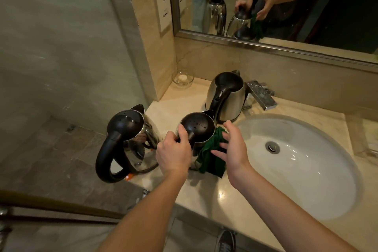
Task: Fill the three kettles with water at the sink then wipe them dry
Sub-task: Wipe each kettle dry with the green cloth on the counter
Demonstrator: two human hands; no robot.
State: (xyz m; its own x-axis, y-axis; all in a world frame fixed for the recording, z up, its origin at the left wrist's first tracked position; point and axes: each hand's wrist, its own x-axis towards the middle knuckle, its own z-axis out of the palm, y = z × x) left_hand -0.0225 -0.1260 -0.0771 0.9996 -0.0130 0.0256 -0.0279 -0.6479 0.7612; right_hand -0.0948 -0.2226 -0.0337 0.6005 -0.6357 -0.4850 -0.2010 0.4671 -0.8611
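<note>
Wiping stage, I judge: my left hand grips the middle kettle by its handle. My right hand, fingers spread, presses the green cloth at its three o'clock. I can't tell whether the left kettle and back kettle are dry.

Counter, left of basin: left kettle outermost, middle kettle under my left hand, cloth right of it, back kettle behind.

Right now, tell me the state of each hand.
Left hand: grips the handle of the middle kettle.
Right hand: open, pressing the green cloth against that kettle.
</note>
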